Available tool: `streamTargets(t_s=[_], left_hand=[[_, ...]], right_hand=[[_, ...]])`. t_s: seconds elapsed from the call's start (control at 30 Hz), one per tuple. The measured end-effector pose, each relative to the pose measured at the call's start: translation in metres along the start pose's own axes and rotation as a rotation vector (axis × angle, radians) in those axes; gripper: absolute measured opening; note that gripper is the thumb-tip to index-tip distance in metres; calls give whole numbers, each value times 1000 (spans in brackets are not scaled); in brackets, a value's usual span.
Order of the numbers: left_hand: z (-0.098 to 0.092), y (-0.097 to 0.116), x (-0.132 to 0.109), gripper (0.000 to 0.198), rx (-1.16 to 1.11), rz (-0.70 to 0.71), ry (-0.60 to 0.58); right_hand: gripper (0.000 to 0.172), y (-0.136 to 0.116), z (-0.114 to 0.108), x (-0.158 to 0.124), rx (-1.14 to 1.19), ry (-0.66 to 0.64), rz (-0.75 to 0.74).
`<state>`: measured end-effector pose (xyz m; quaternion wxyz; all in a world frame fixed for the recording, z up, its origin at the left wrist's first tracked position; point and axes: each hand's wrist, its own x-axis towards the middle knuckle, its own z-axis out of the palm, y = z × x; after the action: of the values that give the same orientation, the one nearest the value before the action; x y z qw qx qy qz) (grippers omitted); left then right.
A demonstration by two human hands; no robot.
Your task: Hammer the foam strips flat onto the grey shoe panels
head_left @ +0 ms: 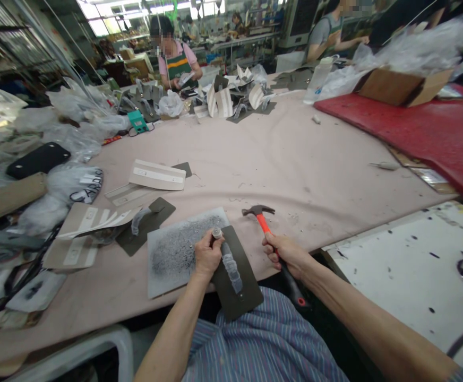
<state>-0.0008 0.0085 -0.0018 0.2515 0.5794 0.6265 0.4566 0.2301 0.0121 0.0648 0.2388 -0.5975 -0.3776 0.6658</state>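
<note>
My right hand (pixel 285 250) is closed around the handle of a claw hammer (pixel 264 222) with a dark head and an orange and black handle. My left hand (pixel 208 254) grips a short metal punch (pixel 216 232) upright, its round top end showing above the fingers. Its lower tip is hidden by the hand. Beneath and beside that hand lies a dark olive panel (pixel 249 270) with a strip wrapped in clear plastic (pixel 231 268), reaching over the table edge to my lap. Under the panel's left side is a grey, pitted board (pixel 171 254).
Beige panels (pixel 157 175) and another olive panel (pixel 146 225) lie to the left, near plastic-wrapped goods (pixel 72 180). A red sheet (pixel 414 122) carries an open cardboard box (pixel 404 87) at the right. A co-worker (pixel 178 61) handles pieces across the table.
</note>
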Motion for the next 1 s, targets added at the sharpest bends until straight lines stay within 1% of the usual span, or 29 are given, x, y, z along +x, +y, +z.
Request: streamTargets(t_s=[0.03, 0.07, 0.13, 0.17, 0.2, 0.23, 0.3, 0.33, 0.37, 0.4, 0.47, 0.53, 0.57, 0.6, 0.63, 0.67, 0.73, 0.77, 0.8, 0.83, 0.9, 1.0], left_hand=[[0, 0, -1, 16, 27, 21, -1], [0, 0, -2, 16, 47, 34, -1], [0, 1, -2, 15, 75, 39, -3], [0, 1, -1, 15, 85, 36, -5], [0, 1, -1, 14, 94, 29, -6], [0, 1, 0, 13, 102, 18, -5], [0, 0, 0, 12, 112, 3, -7], [0, -1, 0, 11, 107, 0, -13], [1, -2, 1, 12, 95, 0, -19], [1, -4, 0, 12, 79, 3, -25], [1, -6, 0, 14, 48, 14, -36], [1, -7, 0, 15, 27, 14, -35], [1, -7, -1, 15, 23, 11, -35], [0, -7, -1, 15, 23, 6, -35], [0, -7, -1, 15, 27, 1, -38], [0, -6, -2, 15, 33, -3, -40], [0, -4, -2, 18, 40, -5, -58], [1, -3, -2, 18, 41, -5, -62], [1, -2, -2, 18, 41, -6, -63], [2, -2, -1, 18, 40, -6, -60], [1, -2, 1, 17, 38, -5, -50], [-5, -5, -1, 21, 34, -1, -61]], right_hand=[[26, -5, 4, -7, -38, 41, -102], [30, -10, 7, -13, -118, 97, -242], [33, -15, 11, -25, -381, 225, -555], [33, -16, 11, -29, -537, 261, -672], [31, -17, 11, -33, -693, 269, -741], [29, -18, 9, -36, -841, 247, -761], [26, -28, 4, -41, -1073, 161, -722], [25, -36, 2, -45, -1138, 142, -703], [25, -47, 0, -50, -1152, 158, -711], [26, -60, -1, -55, -1111, 204, -749], [29, -81, 1, -64, -898, 358, -887], [30, -88, 7, -68, -625, 517, -1012], [31, -84, 11, -66, -554, 550, -1047], [31, -76, 14, -63, -569, 533, -1053], [31, -66, 16, -59, -665, 478, -1023], [31, -55, 16, -54, -829, 374, -957], [30, -37, 10, -44, -1155, 183, -751], [30, -31, 4, -40, -1257, 133, -656], [31, -28, -2, -35, -1308, 120, -584], [32, -27, -9, -29, -1315, 123, -540], [35, -24, -20, -15, -1243, 131, -470], [37, -13, -24, 6, -1081, 115, -334]])
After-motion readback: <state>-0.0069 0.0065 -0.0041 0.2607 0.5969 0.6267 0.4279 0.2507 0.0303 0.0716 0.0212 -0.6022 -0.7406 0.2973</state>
